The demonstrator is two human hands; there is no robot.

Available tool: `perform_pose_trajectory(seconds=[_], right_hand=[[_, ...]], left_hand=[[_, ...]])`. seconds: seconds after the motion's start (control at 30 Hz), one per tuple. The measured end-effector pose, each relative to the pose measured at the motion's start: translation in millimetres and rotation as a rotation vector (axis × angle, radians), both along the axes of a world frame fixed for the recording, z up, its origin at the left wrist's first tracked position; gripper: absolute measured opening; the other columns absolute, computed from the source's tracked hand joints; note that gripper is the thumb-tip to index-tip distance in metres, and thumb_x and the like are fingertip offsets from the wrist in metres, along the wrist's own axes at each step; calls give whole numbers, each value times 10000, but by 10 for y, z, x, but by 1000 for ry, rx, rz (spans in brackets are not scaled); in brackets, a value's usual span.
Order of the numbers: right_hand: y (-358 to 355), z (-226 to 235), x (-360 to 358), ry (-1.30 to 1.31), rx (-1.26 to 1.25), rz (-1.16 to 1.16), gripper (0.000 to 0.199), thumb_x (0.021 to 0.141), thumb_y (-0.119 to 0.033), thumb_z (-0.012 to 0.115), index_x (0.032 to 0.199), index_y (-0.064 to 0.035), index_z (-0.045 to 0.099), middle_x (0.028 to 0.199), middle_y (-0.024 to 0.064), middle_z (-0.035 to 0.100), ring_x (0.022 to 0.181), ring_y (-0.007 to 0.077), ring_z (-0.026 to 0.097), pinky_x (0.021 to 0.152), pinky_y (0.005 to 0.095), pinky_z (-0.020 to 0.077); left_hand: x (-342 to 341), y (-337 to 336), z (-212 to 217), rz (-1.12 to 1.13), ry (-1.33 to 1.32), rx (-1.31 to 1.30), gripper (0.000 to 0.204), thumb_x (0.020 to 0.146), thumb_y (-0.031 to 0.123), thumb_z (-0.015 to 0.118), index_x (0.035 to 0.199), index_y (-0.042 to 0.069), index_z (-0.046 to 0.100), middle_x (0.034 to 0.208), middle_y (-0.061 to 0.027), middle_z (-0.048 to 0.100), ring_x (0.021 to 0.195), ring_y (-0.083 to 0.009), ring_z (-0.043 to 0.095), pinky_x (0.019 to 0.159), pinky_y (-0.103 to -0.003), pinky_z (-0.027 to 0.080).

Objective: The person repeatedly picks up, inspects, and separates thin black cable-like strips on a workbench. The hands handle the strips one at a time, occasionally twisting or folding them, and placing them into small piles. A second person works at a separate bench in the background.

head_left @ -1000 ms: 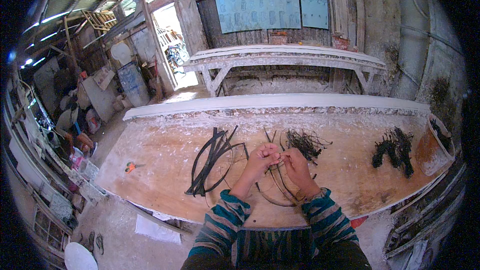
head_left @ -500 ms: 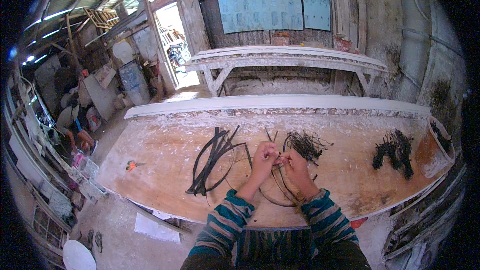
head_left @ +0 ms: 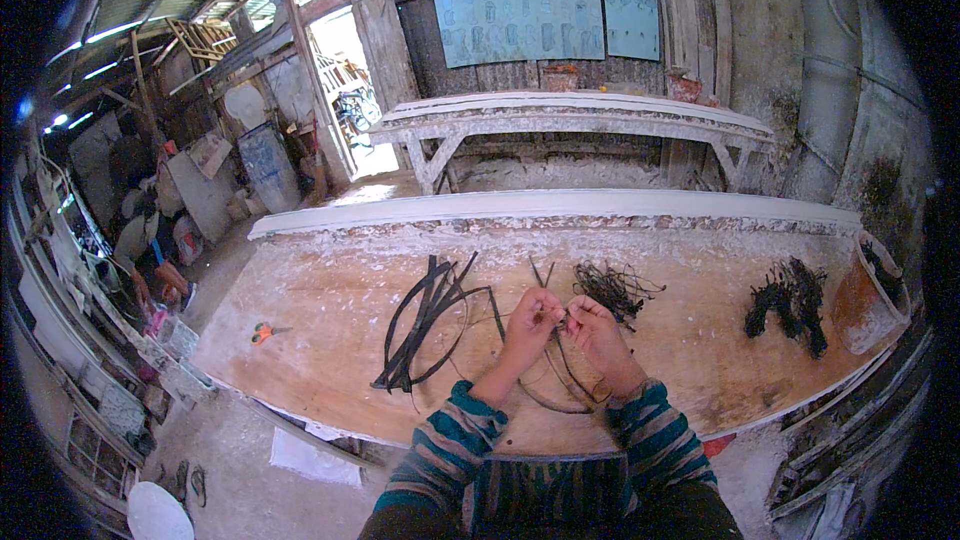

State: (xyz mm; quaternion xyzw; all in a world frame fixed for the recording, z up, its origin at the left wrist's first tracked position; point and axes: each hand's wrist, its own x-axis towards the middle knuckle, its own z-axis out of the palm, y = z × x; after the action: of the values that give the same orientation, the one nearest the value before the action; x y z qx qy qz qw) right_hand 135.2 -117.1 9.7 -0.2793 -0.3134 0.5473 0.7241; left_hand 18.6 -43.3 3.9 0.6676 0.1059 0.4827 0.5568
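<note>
My left hand (head_left: 532,328) and my right hand (head_left: 603,340) meet over the middle of the worktable, fingertips pinched close together. Between them is a thin black strip (head_left: 568,368), which runs down from the fingers and curves over the wood. Its ends seem to cross just beyond my hands, though the exact spot being gripped is covered by my fingers. Left of my hands lies a bundle of flat black strips (head_left: 425,325), some bent into loops. A tangle of short black ties (head_left: 612,292) sits right behind my right hand.
Orange-handled scissors (head_left: 264,333) lie at the table's left. To the right are a clump of black knotted pieces (head_left: 790,308) and a worn orange bucket (head_left: 868,302). A white board (head_left: 560,206) edges the table's far side. Another person (head_left: 150,250) crouches at far left.
My right fingers have lifted and spread slightly beside the strip. My left hand has shifted a little, staying close to the right one.
</note>
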Motion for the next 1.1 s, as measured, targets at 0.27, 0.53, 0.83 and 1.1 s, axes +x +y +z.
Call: perform_pose_trajectory(seconds=[0.27,0.53,0.83,1.1], right_hand=[[21,-19,60,-36,-36,26,47,843,-94,520,839,-50,536,767,28,548,680,111,515,640,238,443],[-1,14,-37,-655,21,-411,121,836,-103,552,865,5,599,778,15,586,710,68,522,642,206,422],[9,-31,60,-920,37,-483,129,746,-78,640,862,-26,622,804,45,611,719,120,561,634,239,444],[-21,-11,-36,-957,54,-547,70,743,-47,594,802,-20,566,757,45,577,706,116,544,615,236,430]], left_hand=[[-58,-4,61,-145,-29,-161,294,793,31,589,1035,66,426,790,-5,523,710,-96,521,619,-231,448],[-110,17,134,-126,21,-146,551,760,-44,594,1234,55,330,827,-36,580,770,-89,552,664,-213,438],[-106,-11,81,126,260,114,499,755,-7,594,1206,73,397,839,-20,566,797,-93,547,643,-228,474],[-63,-98,144,235,265,124,356,767,-5,575,1093,58,447,851,-50,580,753,-117,569,611,-236,489]])
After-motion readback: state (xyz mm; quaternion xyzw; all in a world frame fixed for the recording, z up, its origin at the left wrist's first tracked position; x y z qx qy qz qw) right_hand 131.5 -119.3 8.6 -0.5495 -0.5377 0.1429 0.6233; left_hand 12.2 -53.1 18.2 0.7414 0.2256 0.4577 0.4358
